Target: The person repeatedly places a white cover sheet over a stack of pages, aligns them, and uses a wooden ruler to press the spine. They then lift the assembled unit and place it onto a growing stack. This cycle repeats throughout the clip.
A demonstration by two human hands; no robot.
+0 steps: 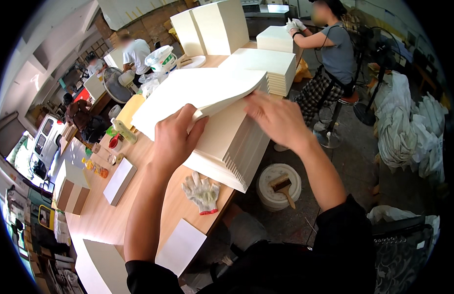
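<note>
White, broad paper sheaf (197,90) above a tall, cream paper stack (227,149)

The bare left hand (177,131) pinches the sheaf's near edge between thumb and fingers. The bare right hand (276,117) is at its right corner; its fingers look blurred, so I cannot tell whether they grip. The stack stands on a light wooden table (104,215), near a white knitted glove with a red cuff (202,192).

Stacked paper (281,73) tops a wood-top table (102,220) in a paper workshop, w/ co-workers (338,54) nearby, a wide brush (281,184) atop a bucket (265,194), plus lg. fan (117,85) & van (47,140) in bkgd.
</note>
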